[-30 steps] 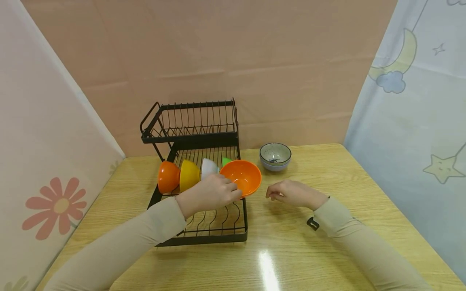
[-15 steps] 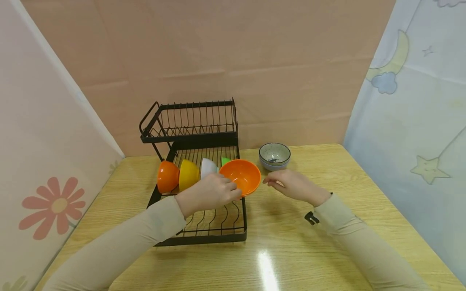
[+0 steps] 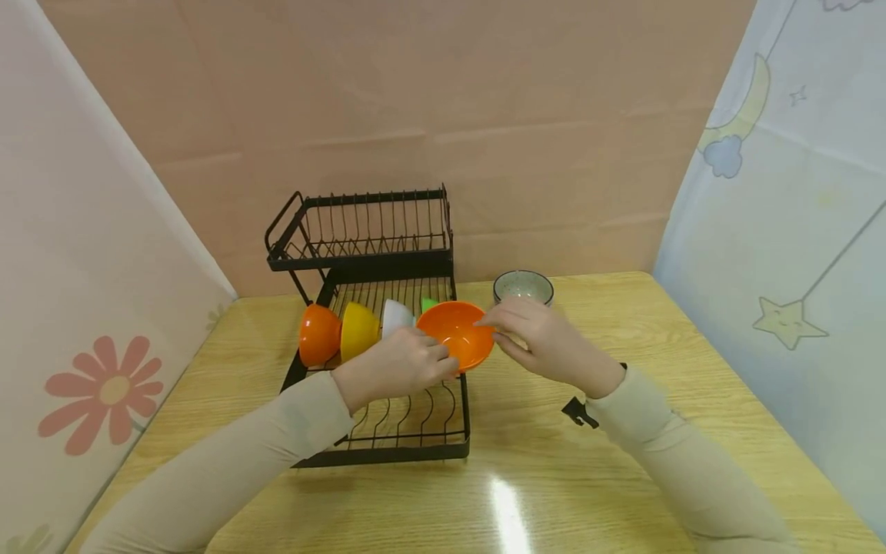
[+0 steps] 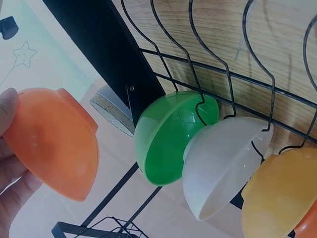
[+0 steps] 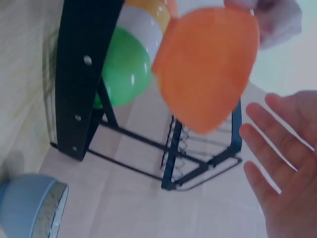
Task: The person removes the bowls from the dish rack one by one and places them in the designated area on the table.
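We see the left hand point(image 3: 403, 362) pinching the orange bowl point(image 3: 451, 332) by the part of its rim nearest the person, with the bowl tilted in the air above the rack point(image 3: 379, 458), near its right edge. We take the bowl to be light, since a one-handed rim grip seems enough, and it leaves most of the bowl uncovered. The right hand point(image 3: 550, 342) grasps nothing; its fingers are extended just beside the bowl's far side, with a gap showing in the right wrist view.

Below, we find the second orange bowl point(image 3: 320, 336), yellow bowl point(image 3: 359, 331), white bowl point(image 4: 223, 168) and green bowl point(image 4: 173, 139) standing on edge in a row, openings facing left; we judge that the rack's wires keep them from rolling. On the table point(image 3: 588, 477), we see a speckled bowl point(image 3: 524, 285) outside the rack, upright, probably steady on its own base.
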A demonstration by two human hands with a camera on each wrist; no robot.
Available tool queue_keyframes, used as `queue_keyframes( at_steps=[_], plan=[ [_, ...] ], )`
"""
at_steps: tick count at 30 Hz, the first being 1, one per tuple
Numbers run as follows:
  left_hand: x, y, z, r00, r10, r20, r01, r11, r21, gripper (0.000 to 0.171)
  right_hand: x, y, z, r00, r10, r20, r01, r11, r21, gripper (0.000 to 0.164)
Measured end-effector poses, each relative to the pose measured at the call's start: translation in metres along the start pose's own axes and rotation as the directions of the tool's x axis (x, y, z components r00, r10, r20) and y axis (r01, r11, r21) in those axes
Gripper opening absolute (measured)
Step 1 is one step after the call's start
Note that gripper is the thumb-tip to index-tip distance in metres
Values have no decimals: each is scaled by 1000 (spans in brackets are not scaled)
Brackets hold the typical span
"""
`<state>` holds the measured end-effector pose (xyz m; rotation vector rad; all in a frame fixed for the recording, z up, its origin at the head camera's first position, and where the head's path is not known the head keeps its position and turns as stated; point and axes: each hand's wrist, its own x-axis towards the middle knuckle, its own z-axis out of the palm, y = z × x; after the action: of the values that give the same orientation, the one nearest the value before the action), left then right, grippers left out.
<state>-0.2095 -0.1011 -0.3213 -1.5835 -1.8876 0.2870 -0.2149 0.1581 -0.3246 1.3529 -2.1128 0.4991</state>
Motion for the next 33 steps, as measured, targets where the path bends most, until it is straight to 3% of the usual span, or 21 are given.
queue_keyframes(
  at_steps=[6,11,18,33],
  plan=[
    [0,-1,0,1000,6,-12,-6,1000,13,24,-3,-9,8,995,-57,87,56,998,12,16],
    [-1,-1,0,1000,6,-7,-6,1000,7,24,-6,-10,13,990,-67,124,63,997,34,29],
    [-1,-1,-1,1000,6,-2,-6,1000,-3,23,-7,-9,17,983,-89,161,83,996,44,13],
    [-1,1,2,1000,4,-6,-4,1000,-5,22,-8,-7,21,981,-145,130,144,989,21,20]
  ],
)
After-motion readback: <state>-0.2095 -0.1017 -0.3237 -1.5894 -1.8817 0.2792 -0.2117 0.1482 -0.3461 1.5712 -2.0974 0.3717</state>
